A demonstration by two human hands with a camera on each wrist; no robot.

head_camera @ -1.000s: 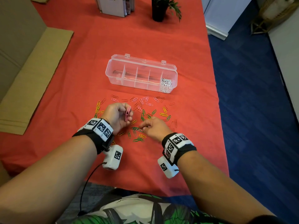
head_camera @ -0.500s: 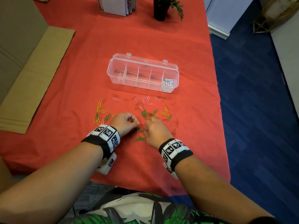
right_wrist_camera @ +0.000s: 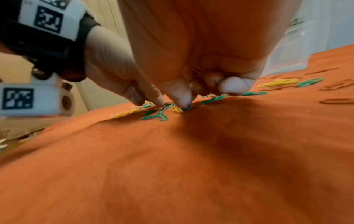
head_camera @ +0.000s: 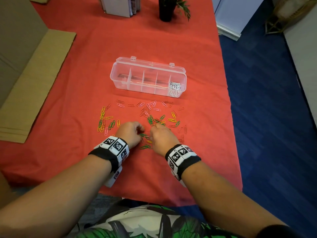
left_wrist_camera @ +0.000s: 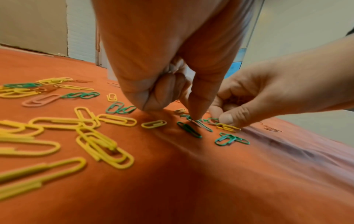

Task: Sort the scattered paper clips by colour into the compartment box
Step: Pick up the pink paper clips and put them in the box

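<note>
Paper clips (head_camera: 151, 120) under both hands (head_camera: 130, 133) partly hidden; fingers (left_wrist_camera: 197, 109) curled, pinch unclear.

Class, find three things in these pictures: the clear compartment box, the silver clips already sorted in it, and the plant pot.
compartment box (head_camera: 120, 78), head view, on its clear left end wall.
silver clips (head_camera: 174, 88), head view, middle of the pile in the rightmost compartment.
plant pot (head_camera: 165, 13), head view, on its dark side.

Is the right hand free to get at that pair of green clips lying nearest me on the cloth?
Probably yes. The green clips lie bare on the cloth just beside the right hand, with nothing on top of them; the left hand works on the other side.
</note>
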